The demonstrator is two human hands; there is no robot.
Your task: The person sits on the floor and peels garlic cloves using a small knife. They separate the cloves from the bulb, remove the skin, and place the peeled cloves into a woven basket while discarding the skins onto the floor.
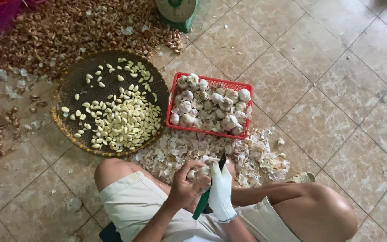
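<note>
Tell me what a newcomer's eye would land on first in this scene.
First the red basket heaped with whole garlic bulbs, mid-floor, and left of it the round woven tray spread with pale peeled cloves. Below them, the left hand grips a garlic bulb while the white-gloved right hand works a green-handled knife, above a drift of papery skins.

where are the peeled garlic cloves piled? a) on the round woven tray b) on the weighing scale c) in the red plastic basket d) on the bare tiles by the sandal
a: the pale peeled cloves lie spread on the round woven tray, while the red plastic basket beside it holds whole unpeeled garlic bulbs.
</note>
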